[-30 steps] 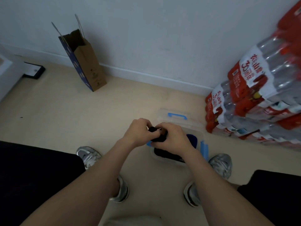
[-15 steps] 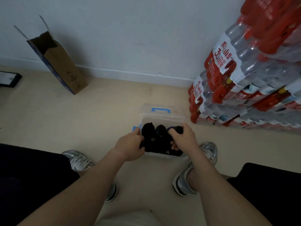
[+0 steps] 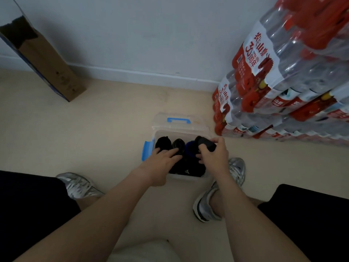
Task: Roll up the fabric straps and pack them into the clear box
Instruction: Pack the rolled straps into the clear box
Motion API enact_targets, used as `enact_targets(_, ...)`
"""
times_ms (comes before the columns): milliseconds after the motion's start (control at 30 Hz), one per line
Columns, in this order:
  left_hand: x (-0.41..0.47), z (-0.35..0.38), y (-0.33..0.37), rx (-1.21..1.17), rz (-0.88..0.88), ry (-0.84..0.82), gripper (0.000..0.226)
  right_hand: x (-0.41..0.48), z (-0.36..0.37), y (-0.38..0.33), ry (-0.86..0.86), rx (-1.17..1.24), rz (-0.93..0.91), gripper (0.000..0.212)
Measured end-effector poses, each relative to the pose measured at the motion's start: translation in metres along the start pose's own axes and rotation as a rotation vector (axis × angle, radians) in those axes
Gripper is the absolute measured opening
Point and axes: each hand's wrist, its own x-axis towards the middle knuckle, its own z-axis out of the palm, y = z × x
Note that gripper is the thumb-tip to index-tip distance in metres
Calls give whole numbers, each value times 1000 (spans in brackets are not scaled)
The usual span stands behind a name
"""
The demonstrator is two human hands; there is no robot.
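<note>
The clear box [image 3: 186,178] stands on the floor between my feet, with a blue latch on its left side. Several rolled dark straps [image 3: 164,143] lie inside it. My right hand [image 3: 214,155] grips one rolled black strap [image 3: 206,143] over the box's right side. My left hand [image 3: 163,162] lies flat, fingers spread, pressing on the rolls in the box's left half. The near part of the box's contents is hidden by both hands.
The box's clear lid [image 3: 179,122] with a blue handle lies just behind the box. Stacked packs of bottled water [image 3: 287,87] fill the right side. A brown paper bag [image 3: 43,59] leans against the wall at the left. My shoes [image 3: 79,185] flank the box.
My hands came down from holding the roll above the box and into it. The left hand let go and flattened onto the packed rolls; the right hand keeps the roll at the box's right.
</note>
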Motion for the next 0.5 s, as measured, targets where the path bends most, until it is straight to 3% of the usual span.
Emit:
enact_targets(100, 11, 1, 7, -7, 14, -116, 103, 3, -10, 0, -41, 30, 3, 38)
enact_targets(233, 19, 3, 9, -31, 11, -116, 103, -6, -5, -2, -163, -231, -85, 38)
enact_targets(367, 20, -2, 5, -180, -4, -148, 102, -13, 12, 1, -264, -331, -157, 34)
enact_targets(500, 15, -5, 0, -309, -7, -92, 85, -9, 11, 5, -343, -461, -195, 33)
